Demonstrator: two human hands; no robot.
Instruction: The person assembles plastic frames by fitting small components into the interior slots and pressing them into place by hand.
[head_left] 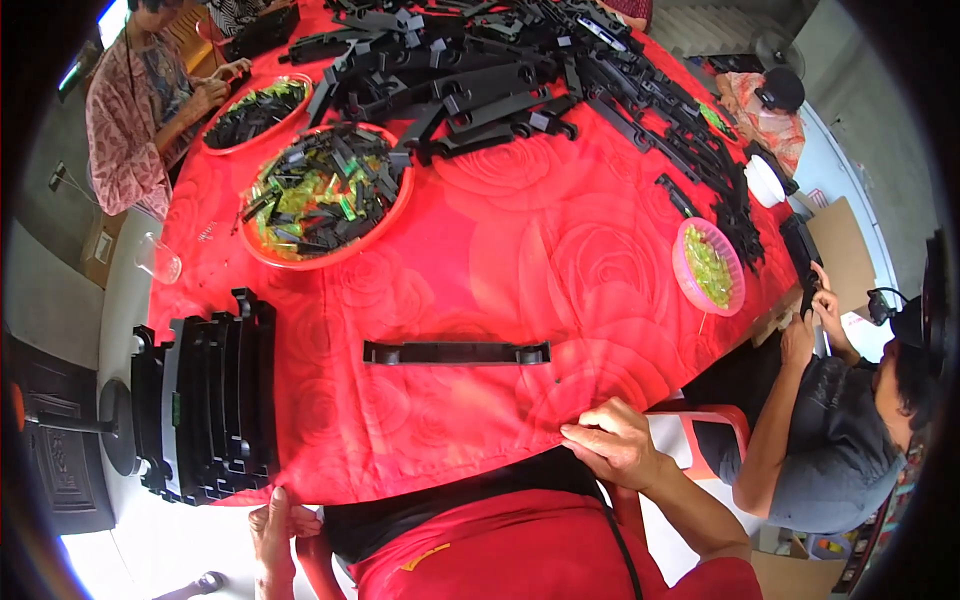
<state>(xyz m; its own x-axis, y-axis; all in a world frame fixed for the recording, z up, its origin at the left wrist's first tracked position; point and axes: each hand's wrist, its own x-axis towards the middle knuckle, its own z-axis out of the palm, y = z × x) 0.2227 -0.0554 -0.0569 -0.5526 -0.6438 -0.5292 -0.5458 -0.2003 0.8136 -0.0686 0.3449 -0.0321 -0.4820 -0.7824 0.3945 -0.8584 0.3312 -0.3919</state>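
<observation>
One long black plastic part point(456, 353) lies crosswise on the red tablecloth point(480, 250) in front of me. My right hand point(618, 445) is at the near table edge, its thumb and forefinger closed together on the tablecloth. Farther left, my left hand point(280, 525) is at the same edge, thumb pointing up and the other fingers curled; what they grip, if anything, is hidden. Just beyond it, a row of similar black parts point(205, 400) stands packed side by side at the table's left corner.
An orange-rimmed basin point(400, 205) and a smaller basin point(208, 150) hold black and yellow-green pieces. A pink bowl point(742, 290) has yellow-green bits. Black parts point(480, 90) are heaped at the back. People work at left and right point(830, 440). A clear cup point(160, 260) is at the left.
</observation>
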